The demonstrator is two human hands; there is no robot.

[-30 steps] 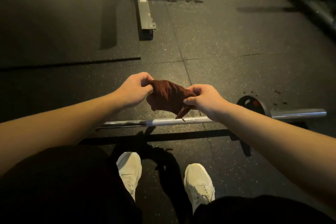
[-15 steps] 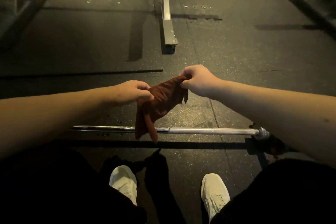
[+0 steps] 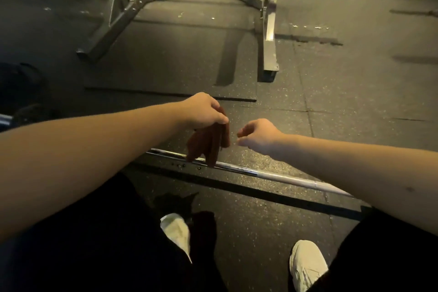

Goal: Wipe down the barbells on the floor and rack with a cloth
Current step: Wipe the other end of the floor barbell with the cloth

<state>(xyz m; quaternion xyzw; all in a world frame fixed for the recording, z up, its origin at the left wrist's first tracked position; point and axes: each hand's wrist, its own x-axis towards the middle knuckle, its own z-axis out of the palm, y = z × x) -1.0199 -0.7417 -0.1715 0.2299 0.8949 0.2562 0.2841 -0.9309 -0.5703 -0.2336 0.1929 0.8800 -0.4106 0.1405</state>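
my left hand (image 3: 203, 111) has the cloth (image 3: 209, 143) bunched at the top, fingers curled round it, and the rest hangs down in loose folds. my right hand (image 3: 259, 136) is just beside it, fingers loosely bent with nothing in them, apart from the cloth. the barbell (image 3: 279, 176) lies on the rubber floor (image 3: 308, 106) in front of my shoes, running from under my left arm towards the right. the cloth's lower ends overlap the bar from where i look, but i can't tell whether they touch it or hang just above. the metal rack (image 3: 269, 31) stands further off, near the wall.

the cloth looks light and limp, so i reckon it will flop and slide unless i fold it into a pad or wrap it round the shaft and close my palm over it. the bar looks smooth, hard and heavy; i judge it could roll on the mat under a sideways push, so pressing down from above while steadying it with my free right hand seems wise. the best place to take hold is the bare middle of the shaft, working outward.
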